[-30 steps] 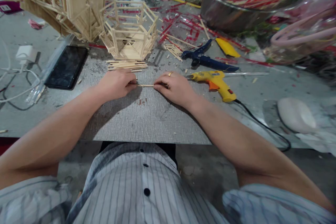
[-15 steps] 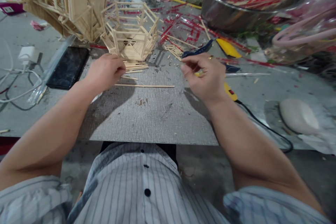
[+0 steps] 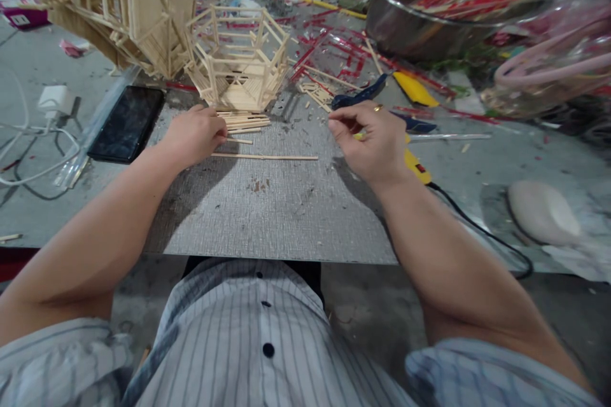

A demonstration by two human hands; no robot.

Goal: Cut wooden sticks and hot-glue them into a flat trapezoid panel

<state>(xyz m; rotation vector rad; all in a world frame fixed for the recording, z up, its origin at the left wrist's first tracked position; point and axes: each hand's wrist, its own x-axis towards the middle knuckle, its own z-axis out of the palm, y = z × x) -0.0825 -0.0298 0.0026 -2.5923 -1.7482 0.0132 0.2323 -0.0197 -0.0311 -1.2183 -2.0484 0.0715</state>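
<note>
My left hand (image 3: pixel 196 133) rests low over the table, fingers curled together at the end of a short wooden stick (image 3: pixel 241 141). Just beyond it lies a pile of thin sticks (image 3: pixel 245 121), and nearer me one long stick (image 3: pixel 267 157) lies flat. Behind the pile stands a hexagonal stick frame (image 3: pixel 238 67) with a slatted floor. My right hand (image 3: pixel 370 143) hovers at the right, thumb and forefinger pinched; anything between them is too small to make out. Under and behind it shows a yellow tool (image 3: pixel 417 166) with a black cord, partly hidden.
A larger stick structure (image 3: pixel 157 19) stands back left, beside a black phone (image 3: pixel 126 124) and a white charger (image 3: pixel 56 102). Blue-handled pliers (image 3: pixel 360 94) lie behind my right hand. A steel bowl (image 3: pixel 401 25) holds red-wrapped sticks. A whitish rounded object (image 3: pixel 541 210) lies right.
My left hand has shifted slightly down and its fingertips now meet the short stick's end. My right hand has moved barely, still pinched. The view has shifted a little.
</note>
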